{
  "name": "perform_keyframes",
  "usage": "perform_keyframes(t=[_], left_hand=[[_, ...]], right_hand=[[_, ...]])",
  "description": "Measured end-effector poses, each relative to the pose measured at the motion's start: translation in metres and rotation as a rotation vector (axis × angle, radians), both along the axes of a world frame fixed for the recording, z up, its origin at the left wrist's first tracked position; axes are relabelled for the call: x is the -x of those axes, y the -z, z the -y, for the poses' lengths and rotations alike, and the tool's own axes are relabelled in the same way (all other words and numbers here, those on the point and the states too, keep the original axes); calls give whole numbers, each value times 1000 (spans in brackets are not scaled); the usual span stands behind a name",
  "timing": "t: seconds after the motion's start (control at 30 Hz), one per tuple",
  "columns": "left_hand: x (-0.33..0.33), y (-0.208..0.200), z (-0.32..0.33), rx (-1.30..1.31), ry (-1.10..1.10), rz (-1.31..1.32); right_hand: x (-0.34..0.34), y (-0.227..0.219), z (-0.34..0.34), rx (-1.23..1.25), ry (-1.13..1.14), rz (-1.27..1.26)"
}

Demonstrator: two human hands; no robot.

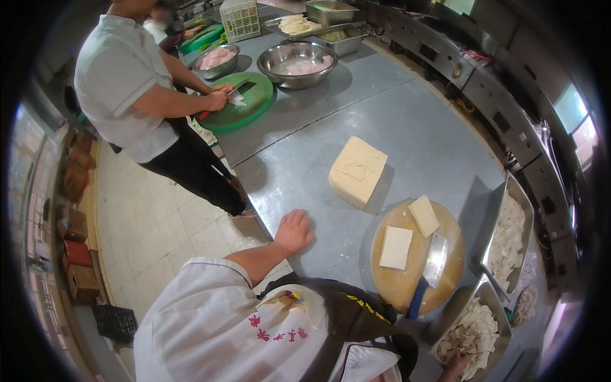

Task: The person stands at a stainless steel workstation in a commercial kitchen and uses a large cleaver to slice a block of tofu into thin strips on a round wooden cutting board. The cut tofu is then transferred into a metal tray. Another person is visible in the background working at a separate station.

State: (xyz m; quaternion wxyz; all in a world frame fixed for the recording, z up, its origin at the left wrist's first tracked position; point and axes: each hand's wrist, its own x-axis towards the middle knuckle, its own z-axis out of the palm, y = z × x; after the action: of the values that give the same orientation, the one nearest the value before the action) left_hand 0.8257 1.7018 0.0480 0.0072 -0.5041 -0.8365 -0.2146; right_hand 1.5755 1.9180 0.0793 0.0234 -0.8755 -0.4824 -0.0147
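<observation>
My left hand rests on the steel tabletop near its edge, its fingers curled in and nothing visible in them. At the bottom right, my right hand reaches to a metal tray of cut pale pieces that look like tofu skin; its fingers are mostly hidden. Between the hands lies a round cutting board with two pale rectangular stacks, one flat and one slanted. On the board's right side rests a cleaver, its blue handle toward me. Beyond the board sits a large pale-yellow block.
A second tray of similar pieces stands at the right. Across the table, a co-worker cuts on a green board with a knife. Metal bowls of pale meat and a white crate are farther off. Stoves line the right.
</observation>
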Motion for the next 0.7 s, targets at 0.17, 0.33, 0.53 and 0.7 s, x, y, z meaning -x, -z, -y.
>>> perform_keyframes(t=[0.17, 0.33, 0.53, 0.7], left_hand=[[-1, -1, 0, -2, -1, -2], [-2, -2, -1, -3, -5, -1], [-1, 3, -1, -24, -5, -8], [-1, 0, 0, -11, -10, -1]], right_hand=[[-6, -1, 2, 0, -77, 21], [-7, -2, 1, 29, -43, 6], [-3, -9, 6, 2, -95, 18], [-1, -10, 8, -12, -138, 11]])
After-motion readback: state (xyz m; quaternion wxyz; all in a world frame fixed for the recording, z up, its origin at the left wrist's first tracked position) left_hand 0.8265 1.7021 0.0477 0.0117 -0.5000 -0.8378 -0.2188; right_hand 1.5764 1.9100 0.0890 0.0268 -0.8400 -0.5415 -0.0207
